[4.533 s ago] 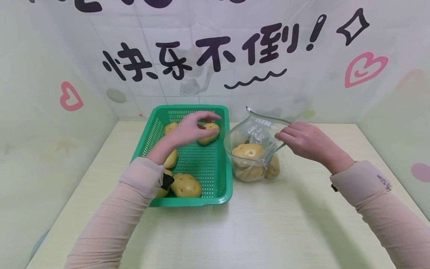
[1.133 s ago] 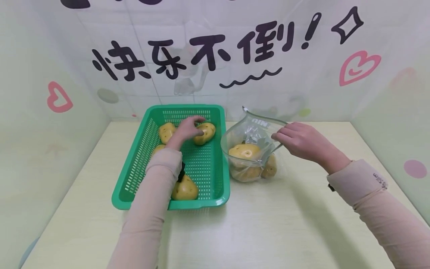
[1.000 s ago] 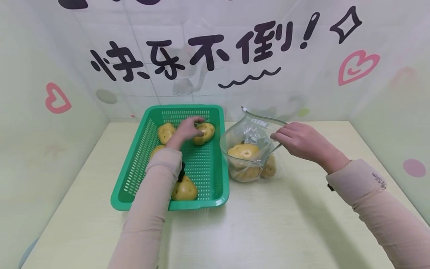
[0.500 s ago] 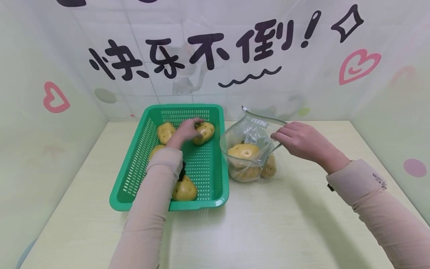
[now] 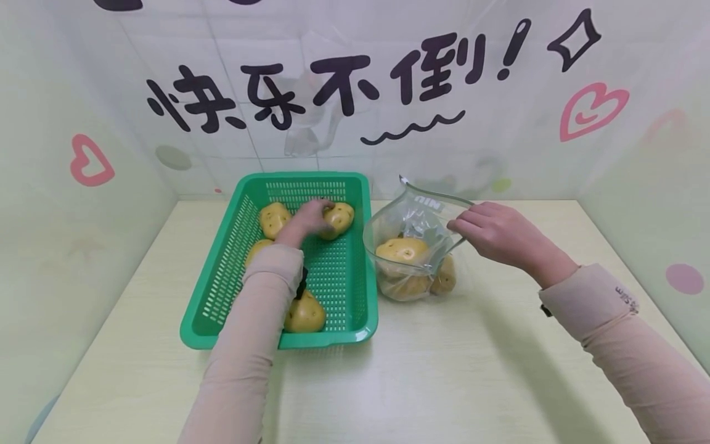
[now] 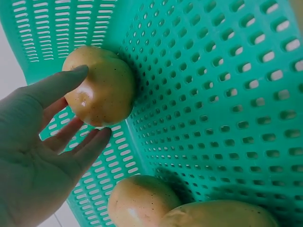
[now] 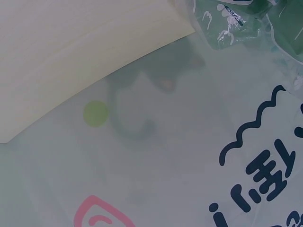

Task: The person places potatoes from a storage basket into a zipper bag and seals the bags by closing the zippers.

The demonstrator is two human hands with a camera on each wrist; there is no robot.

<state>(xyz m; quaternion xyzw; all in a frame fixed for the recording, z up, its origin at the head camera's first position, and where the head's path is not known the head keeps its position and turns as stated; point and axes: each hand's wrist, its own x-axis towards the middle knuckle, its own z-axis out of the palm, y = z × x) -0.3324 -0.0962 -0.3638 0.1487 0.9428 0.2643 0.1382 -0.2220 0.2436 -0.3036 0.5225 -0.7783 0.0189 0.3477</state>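
In the head view my left hand (image 5: 310,219) reaches into a green basket (image 5: 367,308), beside a potato (image 5: 339,220) near its far right corner. The left wrist view shows the thumb (image 6: 59,86) overlapping that potato's near side, with the loosely spread fingers at its far and lower edge. The potato still lies against the basket. My right hand (image 5: 493,237) grips the rim of a clear zip bag (image 5: 424,213) and holds its mouth wide. Several potatoes (image 5: 403,251) are inside the bag. The right wrist view shows part of the bag (image 7: 227,28), but no hand.
More potatoes lie in the basket: one at the back left (image 5: 274,220), one at the front (image 5: 306,313), another partly hidden by the left forearm. A printed sheet (image 5: 310,142) stands behind the pale table (image 5: 444,370). The bag sits right next to the basket.
My left hand has come down from above the basket to the far right potato; lately its fingers have drawn back slightly. The potato and the right hand's grip on the bag stay as they were.
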